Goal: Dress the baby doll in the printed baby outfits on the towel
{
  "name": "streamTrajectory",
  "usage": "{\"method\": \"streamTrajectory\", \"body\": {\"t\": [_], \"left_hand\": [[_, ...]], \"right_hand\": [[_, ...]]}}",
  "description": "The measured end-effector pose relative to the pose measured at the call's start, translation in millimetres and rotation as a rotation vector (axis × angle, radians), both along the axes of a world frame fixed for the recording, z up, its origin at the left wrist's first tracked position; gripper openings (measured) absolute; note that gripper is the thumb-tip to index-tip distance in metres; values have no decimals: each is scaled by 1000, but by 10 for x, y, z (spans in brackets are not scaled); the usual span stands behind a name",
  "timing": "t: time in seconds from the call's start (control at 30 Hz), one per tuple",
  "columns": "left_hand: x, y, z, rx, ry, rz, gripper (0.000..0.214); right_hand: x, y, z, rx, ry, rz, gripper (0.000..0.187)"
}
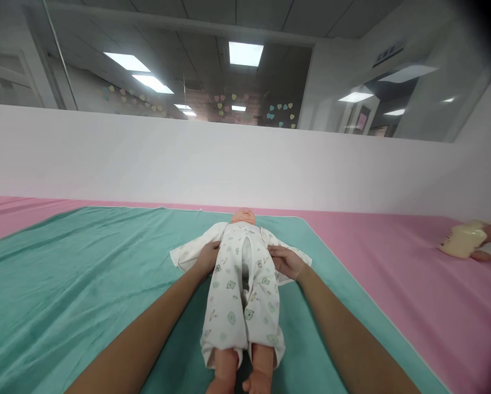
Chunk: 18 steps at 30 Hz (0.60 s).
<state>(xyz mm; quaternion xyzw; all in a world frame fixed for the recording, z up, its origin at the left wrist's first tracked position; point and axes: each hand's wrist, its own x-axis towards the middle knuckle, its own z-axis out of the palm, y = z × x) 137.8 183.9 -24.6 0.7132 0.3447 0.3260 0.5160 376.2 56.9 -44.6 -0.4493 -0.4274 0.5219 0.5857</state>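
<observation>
White clothing encloses the doll, near feet protruding; your left hand and right hand touch its sides, whether spread or pinching cannot be told.

We record: doll, smooth, plastic-looking, with a faint sheen; clothes, matt white cloth, printed; green sheet, soft matt cloth, creased; pink cover, matt cloth, lightly rumpled; wall, smooth, low sheen; window pane, glossy reflective glass.
</observation>
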Motion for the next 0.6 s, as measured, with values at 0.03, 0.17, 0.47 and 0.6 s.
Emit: {"method": "streamTrajectory", "body": {"t": [0.03,0.17,0.47,0.6], "left_hand": [[12,0,-16,-27,-17,-12,26],[39,-64,-39,-169,-96,-151,32],[34,-232,76,-498,-321,-358,32],[37,-252,102,-437,-338,-280,33]], "right_hand": [[-2,7,-10,2,23,20,22],[-39,41,-44,22,1,-6,23],[-166,86,-31,-1,-10,-115,27],[-226,146,-78,15,13,-167,26]]}}
